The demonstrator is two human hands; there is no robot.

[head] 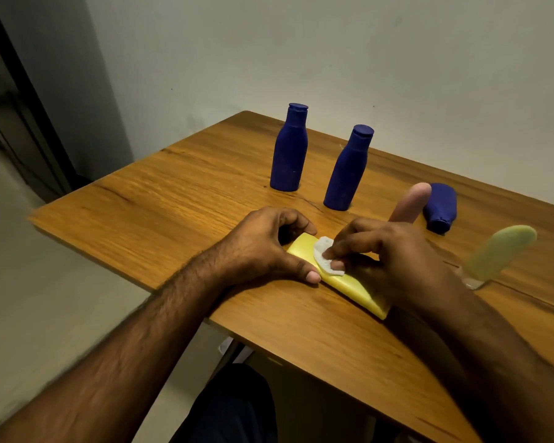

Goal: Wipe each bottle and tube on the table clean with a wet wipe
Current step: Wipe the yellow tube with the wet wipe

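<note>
A wooden table (173, 193) fills the view from the head camera, seen from above and in front, with a pale wall behind it. At the left, the person's left hand (266, 247) rests on the table with thumb and fingers curled round the far-left end of a yellow tube (349, 284), pinning it in place. The tube lies flat near the table's front edge, its long axis running from upper left to lower right, so the unwiped length stretches away towards the lower right, under the right hand. Just right of the left hand, the right hand (394, 251) reaches over the tube, fingertips bunched and pressing a small white wet wipe (325, 255) onto the tube's upper face, close to the left thumb. The right hand is the one placed to stroke the wipe along the tube; the likely next stroke runs down that axis towards the lower right end. Behind, two dark blue bottles stand upright: one (289, 148) further back, one (347, 169) nearer. Further right a pink tube (410, 203) stands tilted, touching or just in front of a third dark blue bottle (440, 207) lying on its side, cap towards the viewer. At far right a pale green tube (501, 252) stands, blurred. Count: three blue bottles, three tubes, one wipe.
</note>
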